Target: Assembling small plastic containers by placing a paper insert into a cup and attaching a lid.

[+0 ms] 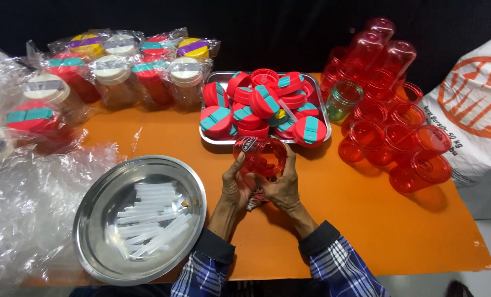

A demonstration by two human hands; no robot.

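Both my hands hold a clear red plastic jar (261, 154) above the orange table, just in front of a metal tray. My left hand (235, 184) grips the jar's left side with the thumb up along its wall. My right hand (283, 184) wraps the right side and bottom. The jar lies tilted, with its mouth facing away from me. A small printed label or wrapper shows under my hands. The rectangular metal tray (218, 78) beyond the jar is heaped with several red lids (265, 102) that have teal strips across them.
A round steel plate (94, 203) with several clear plastic sticks lies at front left. Crumpled clear plastic (25, 209) covers the left edge. Wrapped, lidded jars (113, 71) stand at back left. Stacked empty red jars (394, 121) and one green jar (341, 102) crowd the right. A white sack (476, 104) lies at far right.
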